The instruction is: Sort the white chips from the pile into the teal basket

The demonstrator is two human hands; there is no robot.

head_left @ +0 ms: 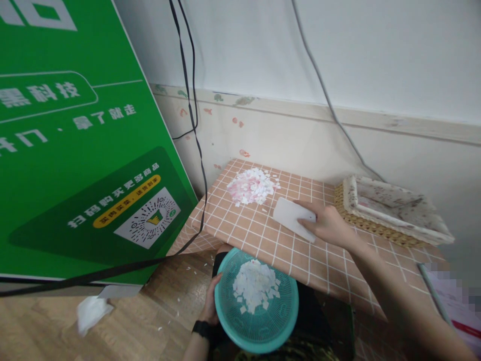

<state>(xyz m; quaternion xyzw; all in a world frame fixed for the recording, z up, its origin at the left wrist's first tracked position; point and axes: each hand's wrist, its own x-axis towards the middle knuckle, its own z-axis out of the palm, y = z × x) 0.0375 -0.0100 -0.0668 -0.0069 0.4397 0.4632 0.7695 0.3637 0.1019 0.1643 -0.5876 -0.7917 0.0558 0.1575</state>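
Observation:
My left hand [211,302] grips the left rim of a teal plastic colander [287,321], held below the table's front edge over my lap. Inside it lies a heap of small white square paper-like pieces [256,283]. In my right hand [327,223] is a flat white scraper-like plate [291,214], low over the checked tablecloth; whether it touches the cloth I cannot tell. A pile of similar white and pinkish pieces [251,186] sits on the table at the back left, beyond the plate's left end.
The brown checked table [259,228] stands against the wall. A cloth-lined wicker basket [376,220] is at its back right. A large green panel [75,150] rises at left, with a black cable [201,165] hanging down past it. A white bag-like item [92,312] lies on the wooden floor.

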